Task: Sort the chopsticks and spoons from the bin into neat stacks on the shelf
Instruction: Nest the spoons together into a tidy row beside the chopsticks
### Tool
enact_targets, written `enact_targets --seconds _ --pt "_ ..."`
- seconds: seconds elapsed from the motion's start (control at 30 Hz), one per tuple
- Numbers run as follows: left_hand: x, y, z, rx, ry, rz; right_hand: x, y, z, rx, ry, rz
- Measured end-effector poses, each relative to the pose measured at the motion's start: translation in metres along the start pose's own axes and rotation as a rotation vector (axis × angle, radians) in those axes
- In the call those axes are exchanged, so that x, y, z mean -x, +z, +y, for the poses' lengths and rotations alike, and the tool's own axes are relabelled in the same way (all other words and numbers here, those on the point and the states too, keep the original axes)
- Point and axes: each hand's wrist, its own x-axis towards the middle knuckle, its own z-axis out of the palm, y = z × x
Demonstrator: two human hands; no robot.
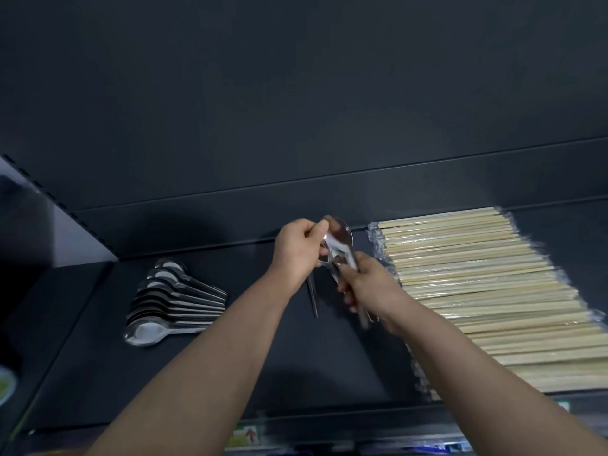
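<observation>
Left hand (293, 250) pinching one spoon (340, 235), right hand (368, 284) gripping spoon bundle (343, 261), spoon stack (171, 299) left, chopsticks (477, 291) right on shelf (82, 340).

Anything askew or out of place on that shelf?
Minor only: the spoon stack is fanned rather than squared, and its front spoon lies flatter with its bowl jutting left. The wrapped chopsticks lie in an even row. Nothing spilled or damaged.
</observation>
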Motion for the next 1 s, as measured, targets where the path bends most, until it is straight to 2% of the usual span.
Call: enact_targets --seconds 0.1,0.27,0.4,0.5,0.63,0.77,0.87,1.0 --pt "-0.005 0.008 -0.01 -0.093 -0.025 0.021 -0.007 -0.028 0.008 0.126 -0.027 0.179" --pt "-0.014 0.027 -0.018 -0.529 0.021 0.008 -0.002 -0.054 0.01 0.038 0.051 0.212" --pt "-0.016 0.04 -0.013 -0.694 0.021 -0.019 0.005 -0.06 0.011 -0.023 0.095 0.206" --pt "-0.013 0.038 -0.015 -0.576 0.012 0.034 0.005 -0.064 0.013 -0.081 0.109 0.184" --pt "-0.009 0.039 -0.008 -0.138 0.024 0.017 -0.002 -0.059 0.012 -0.04 0.11 0.152" --pt "-0.002 0.044 0.0 0.105 -0.029 0.043 -0.001 -0.043 0.003 -0.024 0.086 0.0" --pt "0.0 0.039 -0.002 0.173 -0.061 0.104 0.0 -0.034 0.002 0.005 0.028 -0.093" --pt "0.002 0.032 -0.004 0.198 -0.153 0.092 -0.002 -0.027 0.004 0.096 -0.036 -0.083"
